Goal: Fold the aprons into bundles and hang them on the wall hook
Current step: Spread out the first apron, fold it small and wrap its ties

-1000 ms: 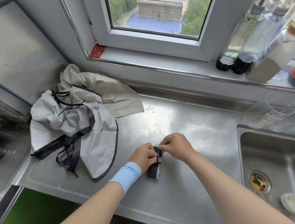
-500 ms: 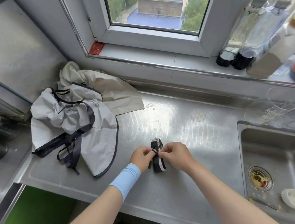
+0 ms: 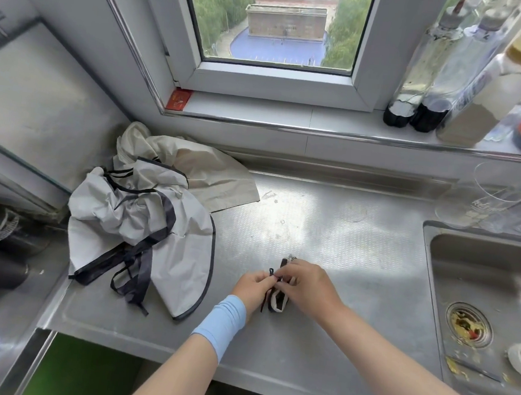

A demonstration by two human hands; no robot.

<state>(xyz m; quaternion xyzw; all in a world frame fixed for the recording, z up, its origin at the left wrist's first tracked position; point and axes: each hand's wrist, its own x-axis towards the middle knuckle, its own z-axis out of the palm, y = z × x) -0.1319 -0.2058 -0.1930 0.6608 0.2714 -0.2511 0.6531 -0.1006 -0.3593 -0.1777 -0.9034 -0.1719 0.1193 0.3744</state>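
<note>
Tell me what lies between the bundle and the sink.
In the head view, the right hand grips the bundle; beyond it only bare counter runs to the sink.

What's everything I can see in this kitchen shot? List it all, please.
folded bundle: one, black and white, on counter between hands
grey apron: one, grey with dark trim, crumpled, counter's left
beige apron: one, beige, behind the grey one
counter: one, steel
sink: one, steel, right
bottles: several, clear and dark, windowsill right
glasses: a few, clear, behind sink
red card: one, sill corner
left hand: one, pinching bundle's strap
right hand: one, gripping bundle
</note>
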